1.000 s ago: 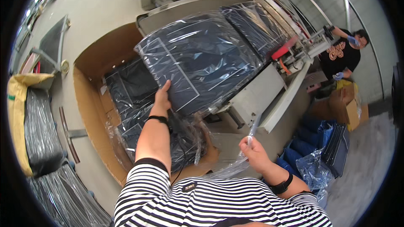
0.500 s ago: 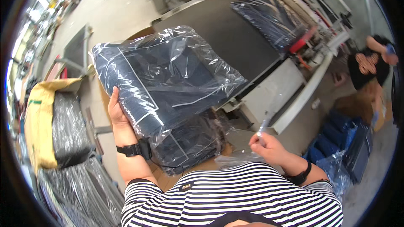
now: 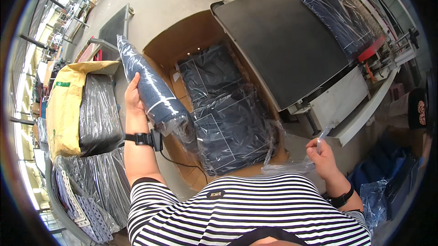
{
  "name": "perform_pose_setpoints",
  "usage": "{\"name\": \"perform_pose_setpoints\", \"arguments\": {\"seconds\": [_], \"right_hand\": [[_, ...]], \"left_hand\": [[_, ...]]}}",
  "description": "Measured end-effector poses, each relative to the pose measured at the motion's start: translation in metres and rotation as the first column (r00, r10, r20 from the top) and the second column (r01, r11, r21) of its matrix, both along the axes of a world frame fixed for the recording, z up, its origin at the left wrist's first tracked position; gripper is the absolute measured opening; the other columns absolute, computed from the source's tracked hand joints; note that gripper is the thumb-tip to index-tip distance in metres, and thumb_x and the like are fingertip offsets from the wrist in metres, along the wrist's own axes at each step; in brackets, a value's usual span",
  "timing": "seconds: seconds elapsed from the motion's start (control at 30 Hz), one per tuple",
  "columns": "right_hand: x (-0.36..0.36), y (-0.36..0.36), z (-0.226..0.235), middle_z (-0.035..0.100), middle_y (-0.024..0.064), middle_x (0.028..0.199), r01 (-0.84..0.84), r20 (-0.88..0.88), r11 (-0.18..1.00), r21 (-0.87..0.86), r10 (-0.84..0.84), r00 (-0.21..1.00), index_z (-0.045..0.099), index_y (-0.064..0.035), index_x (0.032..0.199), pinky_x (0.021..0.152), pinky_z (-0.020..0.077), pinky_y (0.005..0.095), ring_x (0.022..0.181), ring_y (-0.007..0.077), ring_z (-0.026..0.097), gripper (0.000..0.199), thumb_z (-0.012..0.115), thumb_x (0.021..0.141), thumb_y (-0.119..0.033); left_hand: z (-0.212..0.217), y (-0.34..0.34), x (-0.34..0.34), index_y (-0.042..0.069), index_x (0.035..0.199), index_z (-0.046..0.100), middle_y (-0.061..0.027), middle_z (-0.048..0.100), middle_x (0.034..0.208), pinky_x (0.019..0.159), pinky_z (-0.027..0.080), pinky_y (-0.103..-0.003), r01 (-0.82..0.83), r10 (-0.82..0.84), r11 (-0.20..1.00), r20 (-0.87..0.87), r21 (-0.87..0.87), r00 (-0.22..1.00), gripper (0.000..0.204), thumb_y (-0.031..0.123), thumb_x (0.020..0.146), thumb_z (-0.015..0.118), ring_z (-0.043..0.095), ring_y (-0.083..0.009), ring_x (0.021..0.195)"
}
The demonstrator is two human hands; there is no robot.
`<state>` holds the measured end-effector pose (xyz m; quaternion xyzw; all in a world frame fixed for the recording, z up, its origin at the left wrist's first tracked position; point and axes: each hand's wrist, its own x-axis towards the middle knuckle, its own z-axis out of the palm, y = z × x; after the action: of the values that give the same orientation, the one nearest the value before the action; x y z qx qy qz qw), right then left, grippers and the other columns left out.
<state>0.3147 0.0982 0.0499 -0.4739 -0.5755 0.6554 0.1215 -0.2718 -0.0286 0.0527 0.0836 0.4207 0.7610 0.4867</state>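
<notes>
My left hand (image 3: 133,94) is closed on the edge of a dark navy folded textile in clear plastic (image 3: 153,88), which it holds up tilted, nearly edge-on, over the left side of an open cardboard box (image 3: 180,29). Inside the box lie similar packs: a far navy pack (image 3: 210,70) and a nearer navy pack (image 3: 235,132) with thin white lines. At the right, my right hand (image 3: 323,158) pinches a strip of clear plastic film (image 3: 321,142) that stands up from its fingers. Loose clear film also lies at the box's near right corner.
Right of the box stands a machine with a dark conveyor belt (image 3: 283,31), another wrapped navy pack (image 3: 340,24) on it. To the left are a yellow sack (image 3: 68,104) and grey wrapped bundles (image 3: 100,113). Blue wrapped goods (image 3: 378,177) and a person are at the far right.
The wrapped pack has tilted from broad side up to nearly edge-on and shifted left, uncovering the box and its packs. My right hand keeps its film, and the view has shifted.
</notes>
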Motion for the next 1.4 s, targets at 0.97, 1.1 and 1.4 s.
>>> {"name": "perform_pose_setpoints", "arguments": {"seconds": [0.97,1.1,1.4], "right_hand": [[-0.052,-0.015,-0.020,0.049,-0.0053,0.075,0.267,0.231,0.942,0.205,-0.311,0.922,0.056,-0.0067,0.094,0.056,0.0336,0.0217,0.063,0.0040,0.041,0.013,0.063,0.087,-0.015],[-0.051,-0.012,-0.014,0.049,-0.0045,0.076,0.212,0.176,0.965,0.157,-0.238,0.955,0.055,-0.0055,0.095,0.057,0.0351,0.0218,0.065,0.0043,0.042,0.015,0.064,0.086,-0.014],[-0.030,-0.009,0.000,0.049,-0.0045,0.075,0.113,0.085,0.980,0.166,-0.128,0.988,0.054,-0.0049,0.096,0.057,0.0356,0.0220,0.065,0.0042,0.042,0.016,0.064,0.087,-0.016]], "left_hand": [[-0.242,-0.197,0.078,-0.001,0.130,0.050,-0.0181,0.058,0.127,0.097,0.045,-0.037,-0.126,-0.548,0.469,-0.400,-0.874,0.735,0.054,0.018,0.084,0.070,0.056,-0.0256,0.115],[-0.243,-0.271,0.159,0.005,0.115,0.062,-0.0187,0.057,0.123,0.099,0.044,-0.040,-0.341,-0.689,0.359,-0.493,-0.869,0.531,0.041,0.020,0.078,0.072,0.055,-0.0324,0.114],[-0.228,-0.316,0.222,0.015,0.126,0.057,-0.0222,0.026,0.149,0.109,0.034,-0.043,-0.505,-0.739,0.018,-0.351,-0.863,0.575,0.053,0.025,0.076,0.073,0.034,-0.0394,0.133]]}}
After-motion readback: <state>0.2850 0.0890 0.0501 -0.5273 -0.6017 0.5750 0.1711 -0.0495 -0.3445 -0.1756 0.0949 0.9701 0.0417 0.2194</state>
